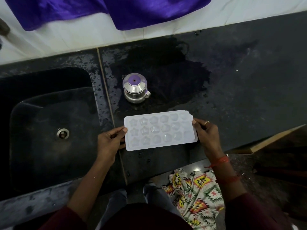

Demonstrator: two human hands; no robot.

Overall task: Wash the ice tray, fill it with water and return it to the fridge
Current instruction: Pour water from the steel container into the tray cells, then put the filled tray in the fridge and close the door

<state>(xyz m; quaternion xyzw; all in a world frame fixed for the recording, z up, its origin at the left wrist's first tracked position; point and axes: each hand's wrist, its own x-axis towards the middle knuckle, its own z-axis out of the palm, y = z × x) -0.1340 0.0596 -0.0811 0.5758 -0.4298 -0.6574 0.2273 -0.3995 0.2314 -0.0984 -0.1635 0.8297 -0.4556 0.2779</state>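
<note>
Where the ice tray is: the ice tray (160,130) sits level between both hands at the near edge of the dark tabletop (240,97), just right of the sink; whether it rests on the stone or hangs just above it cannot be told.
Ice tray: white, translucent plastic, long side running left to right, three rows of shaped moulds, stars on the left and rounder forms on the right; the cells gleam, but whether they hold water cannot be told.
Left hand: the left hand (110,141) has its grip closed on the tray's left short edge, thumb on top, fingers curled beneath.
Right hand: the right hand (208,136) has its grip closed on the right short edge near the far corner, thumb on top; a ring (207,122) shows on one finger and red thread (221,161) circles the wrist.
Sink: a dark sink (41,146) is set into the tabletop's left part, with a round metal drain (62,133).
Steel container: a small steel container (135,87) with a purple lid stands upright beyond the tray, apart from it.
Wet patch: a wet patch (166,67) spreads from the container to the tabletop's far edge.
Backdrop: purple cloth (149,10) hangs over the white wall behind.
Below: patterned fabric (196,193) shows under the near edge.
</note>
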